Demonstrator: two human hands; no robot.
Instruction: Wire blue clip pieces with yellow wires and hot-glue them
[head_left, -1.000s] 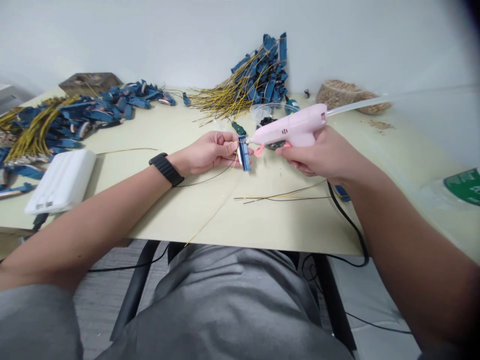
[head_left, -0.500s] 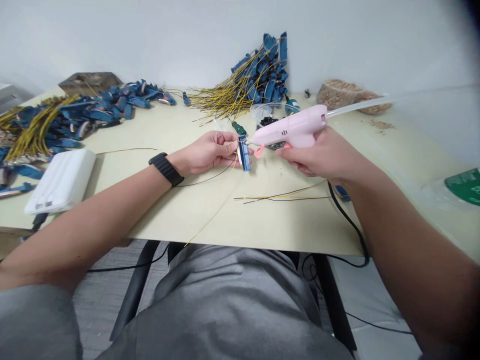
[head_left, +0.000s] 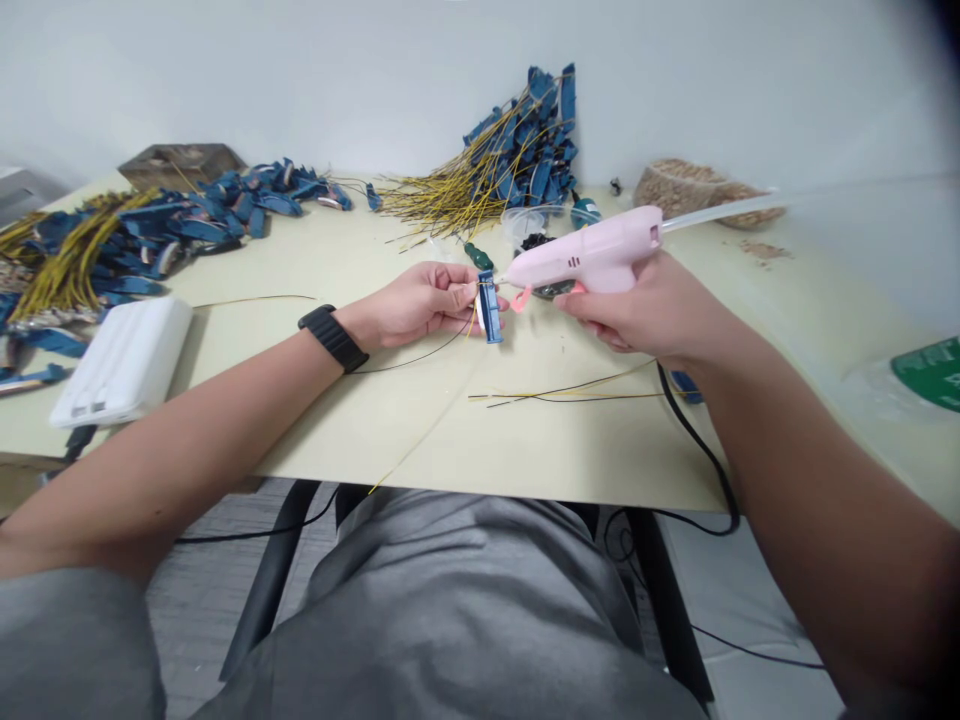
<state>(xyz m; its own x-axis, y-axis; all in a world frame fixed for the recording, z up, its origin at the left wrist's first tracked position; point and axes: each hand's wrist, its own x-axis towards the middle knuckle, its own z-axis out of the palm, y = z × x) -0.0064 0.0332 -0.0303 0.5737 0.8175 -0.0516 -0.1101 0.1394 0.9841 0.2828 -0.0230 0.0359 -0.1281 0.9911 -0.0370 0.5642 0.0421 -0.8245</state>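
My left hand [head_left: 420,303] pinches a small blue plastic piece [head_left: 490,310] with thin yellow wires at its top, held upright just above the table [head_left: 525,450]. A black band sits on that wrist. My right hand [head_left: 645,310] is wrapped round the grip of a pink glue gun [head_left: 592,260]. The gun's nozzle points left and sits right at the top of the blue piece. A clear glue stick [head_left: 720,212] pokes out of the gun's back. The gun's black cord [head_left: 697,450] runs off the front edge.
Heaps of blue pieces with yellow wires lie at the far left [head_left: 127,240] and back middle [head_left: 517,150]. A white box [head_left: 124,360] sits at the left. Loose yellow wires [head_left: 562,392] lie under my right wrist. A bag of brown bits [head_left: 690,188] stands back right.
The glue gun has shifted slightly right and tilted a little, its nozzle staying by the blue piece. My left hand has held still.
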